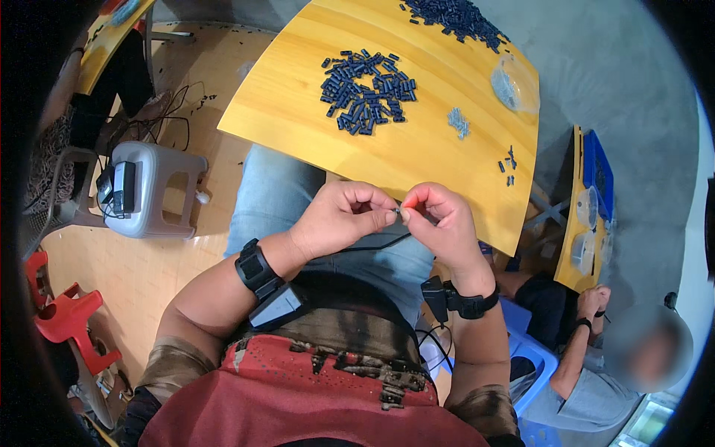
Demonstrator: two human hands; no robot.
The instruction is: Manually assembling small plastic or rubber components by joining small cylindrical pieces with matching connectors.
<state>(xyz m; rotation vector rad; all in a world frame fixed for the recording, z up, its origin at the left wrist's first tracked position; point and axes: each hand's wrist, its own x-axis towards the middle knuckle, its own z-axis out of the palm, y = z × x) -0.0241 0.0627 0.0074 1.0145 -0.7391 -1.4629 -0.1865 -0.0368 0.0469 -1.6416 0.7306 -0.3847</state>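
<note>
My left hand [342,216] and my right hand [445,223] meet just off the table's near edge, over my lap. Thumb and forefinger of each are pinched together at a small dark part [397,211]; the fingertips cover most of it, so its kind is unclear. Beyond my hands, on the yellow wooden table [283,97], lies a loose pile of short black cylindrical pieces [365,93]. To its right sits a little heap of thin silvery metal pieces [458,123]. A few small dark pieces [510,165] are scattered closer to the right edge.
A larger heap of black pieces [458,18] spreads along the far edge, beside a clear bowl [515,83] of silvery pieces. At left stand a grey stool [153,186] with black devices and a red stool [74,324]. A co-worker [581,365] sits at the right beside another table.
</note>
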